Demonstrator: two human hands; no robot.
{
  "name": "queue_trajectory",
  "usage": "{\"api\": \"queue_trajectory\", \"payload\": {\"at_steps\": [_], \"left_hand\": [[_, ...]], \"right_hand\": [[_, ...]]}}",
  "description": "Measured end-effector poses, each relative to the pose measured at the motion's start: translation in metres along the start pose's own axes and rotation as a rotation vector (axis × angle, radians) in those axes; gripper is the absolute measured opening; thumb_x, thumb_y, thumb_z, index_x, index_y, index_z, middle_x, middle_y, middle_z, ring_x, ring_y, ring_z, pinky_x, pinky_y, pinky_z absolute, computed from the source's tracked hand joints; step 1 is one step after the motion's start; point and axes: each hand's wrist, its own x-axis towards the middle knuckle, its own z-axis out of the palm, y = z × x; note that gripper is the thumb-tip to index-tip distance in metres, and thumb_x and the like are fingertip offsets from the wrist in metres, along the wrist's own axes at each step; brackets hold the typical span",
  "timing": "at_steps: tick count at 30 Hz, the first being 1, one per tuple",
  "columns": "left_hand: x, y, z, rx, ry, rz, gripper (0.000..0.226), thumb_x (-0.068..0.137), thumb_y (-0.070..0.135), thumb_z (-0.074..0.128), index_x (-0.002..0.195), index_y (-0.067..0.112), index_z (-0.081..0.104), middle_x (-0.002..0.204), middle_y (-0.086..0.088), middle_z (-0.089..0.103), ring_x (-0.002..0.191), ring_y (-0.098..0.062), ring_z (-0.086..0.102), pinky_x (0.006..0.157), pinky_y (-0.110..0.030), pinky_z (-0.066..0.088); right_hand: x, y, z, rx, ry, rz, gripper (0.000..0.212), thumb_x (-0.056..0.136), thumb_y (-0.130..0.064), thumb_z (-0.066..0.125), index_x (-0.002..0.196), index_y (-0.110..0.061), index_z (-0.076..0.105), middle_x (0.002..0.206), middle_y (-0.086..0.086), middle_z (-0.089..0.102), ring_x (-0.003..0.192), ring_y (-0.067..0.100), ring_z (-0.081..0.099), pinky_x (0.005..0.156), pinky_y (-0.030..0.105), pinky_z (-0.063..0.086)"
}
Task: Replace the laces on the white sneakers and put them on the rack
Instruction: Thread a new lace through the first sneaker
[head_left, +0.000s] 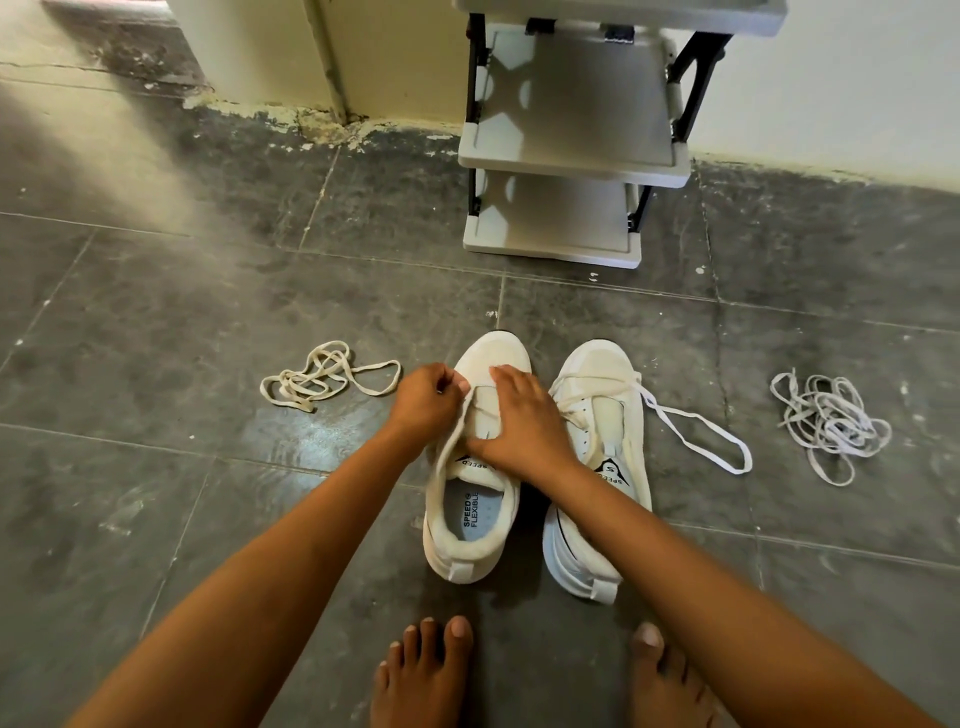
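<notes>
My left hand (427, 397) pinches a lace (451, 439) at the near sneaker's (470, 467) eyelets, while my right hand (522, 421) presses its fingers flat on the tongue, I judge to steady it. The second sneaker (597, 467) stands touching beside it, part-laced; loose lace piles (324, 376) flank them, and the rack (566, 156) waits beyond.

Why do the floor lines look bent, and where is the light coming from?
Head view: the wide-angle lens bows the tile floor seams; light enters from the upper left, leaving a shiny patch beside the left hand; the rack shelves show patterned shadows.
</notes>
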Motion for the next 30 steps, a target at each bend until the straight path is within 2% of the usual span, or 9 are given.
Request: {"api": "queue_trajectory", "payload": {"at_steps": [3,10,12,15,19,21,25,28,30], "left_hand": [[0.002,0.013,-0.007,0.056,0.105,0.065,0.015,0.095,0.006,0.043,0.088,0.010,0.056,0.088,-0.010,0.065,0.079,-0.020,0.058,0.075,-0.036,0.046],[0.035,0.103,-0.117,-1.102,0.452,0.160,0.020,0.101,0.015,0.033,0.083,0.017,0.043,0.060,0.004,0.047,0.044,-0.005,0.042,0.046,-0.020,0.038],[0.041,0.091,-0.123,-0.841,0.510,0.079,0.019,0.098,0.024,0.041,0.083,0.014,0.048,0.057,0.006,0.048,0.039,-0.004,0.043,0.049,-0.022,0.033],[0.012,0.065,-0.073,-0.165,0.127,-0.077,0.026,0.090,0.013,0.051,0.065,0.005,0.047,0.044,0.006,0.047,0.050,-0.007,0.053,0.053,-0.015,0.030],[-0.012,0.017,-0.017,0.639,-0.172,0.033,0.030,0.090,0.038,0.058,0.080,0.010,0.058,0.077,-0.005,0.062,0.083,-0.027,0.061,0.056,-0.024,0.035],[-0.002,0.024,-0.027,0.490,-0.157,0.089,0.025,0.092,0.030,0.057,0.076,0.011,0.058,0.078,-0.011,0.063,0.077,-0.027,0.059,0.057,-0.027,0.033],[-0.011,0.065,-0.066,-0.465,0.058,0.193,0.025,0.095,0.030,0.051,0.073,0.018,0.055,0.052,0.011,0.046,0.048,-0.003,0.039,0.049,-0.018,0.031],[-0.048,-0.010,-0.049,0.189,-0.031,0.120,0.081,0.071,0.088,0.022,0.108,0.022,0.052,0.101,-0.012,0.057,0.097,-0.029,0.057,0.084,-0.043,0.047],[-0.122,-0.084,-0.001,0.477,-0.264,0.016,0.087,0.066,0.080,-0.008,0.133,0.038,0.027,0.142,-0.002,0.036,0.135,-0.027,0.034,0.110,-0.044,0.029]], "right_hand": [[-0.004,0.002,0.002,-0.009,-0.159,-0.009,0.099,0.081,-0.054,0.061,0.151,-0.012,0.005,0.159,0.003,-0.001,0.146,0.018,0.003,0.118,0.034,0.006],[-0.004,0.005,0.007,0.007,-0.133,-0.018,0.100,0.081,-0.058,0.057,0.151,-0.013,0.001,0.159,0.002,-0.004,0.146,0.018,-0.002,0.119,0.036,0.000],[-0.002,0.006,0.007,-0.015,-0.136,-0.023,0.102,0.081,-0.060,0.056,0.150,-0.012,-0.001,0.159,0.003,-0.006,0.146,0.018,-0.005,0.119,0.035,-0.002],[0.001,0.006,0.007,-0.033,-0.135,-0.029,0.105,0.079,-0.060,0.058,0.150,-0.010,0.000,0.159,0.005,-0.005,0.146,0.019,-0.005,0.119,0.035,-0.002],[0.004,0.006,0.008,-0.021,-0.134,-0.018,0.105,0.079,-0.058,0.060,0.150,-0.010,-0.001,0.159,0.005,-0.007,0.146,0.019,-0.006,0.119,0.034,-0.002],[0.004,0.007,0.008,-0.012,-0.145,-0.017,0.106,0.079,-0.059,0.060,0.150,-0.010,-0.002,0.159,0.005,-0.008,0.146,0.018,-0.006,0.119,0.034,-0.002],[0.002,0.008,0.009,-0.010,-0.134,-0.022,0.106,0.078,-0.059,0.060,0.151,-0.011,0.001,0.159,0.004,-0.006,0.146,0.017,-0.005,0.119,0.035,-0.002],[0.002,0.006,0.010,-0.044,-0.138,-0.028,0.106,0.078,-0.060,0.059,0.151,-0.010,0.000,0.159,0.005,-0.006,0.146,0.018,-0.005,0.119,0.035,-0.003],[0.002,0.006,0.010,-0.054,-0.141,-0.024,0.107,0.078,-0.061,0.058,0.150,-0.010,-0.002,0.159,0.005,-0.007,0.146,0.018,-0.006,0.119,0.035,-0.003]]}}
